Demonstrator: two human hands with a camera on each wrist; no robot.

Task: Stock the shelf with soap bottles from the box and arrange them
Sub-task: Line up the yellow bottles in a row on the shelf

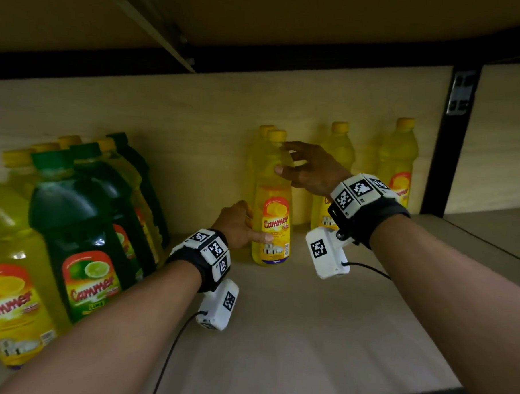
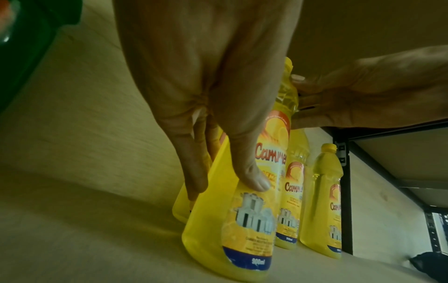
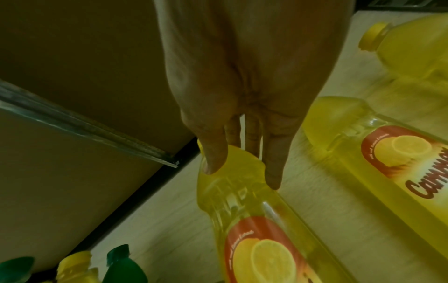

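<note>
Two holds steady one yellow soap bottle [image 1: 275,203], upright on the shelf [image 1: 306,333] just before a second bottle [image 1: 266,131]: left hand [image 1: 236,222] curled round its label, right hand [image 1: 310,169] lightly pinching its shoulder. Best slide it square, label forward, without tipping.

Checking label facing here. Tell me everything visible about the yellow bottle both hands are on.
The yellow bottle is tall, slim translucent plastic with a yellow cap and an orange-and-yellow Cammer lemon label, marked 900ml, facing out. It stands upright on the shelf, directly in front of another bottle like it. The left hand grips its lower body, thumb on the label; the right hand holds its shoulder below the cap.
</note>
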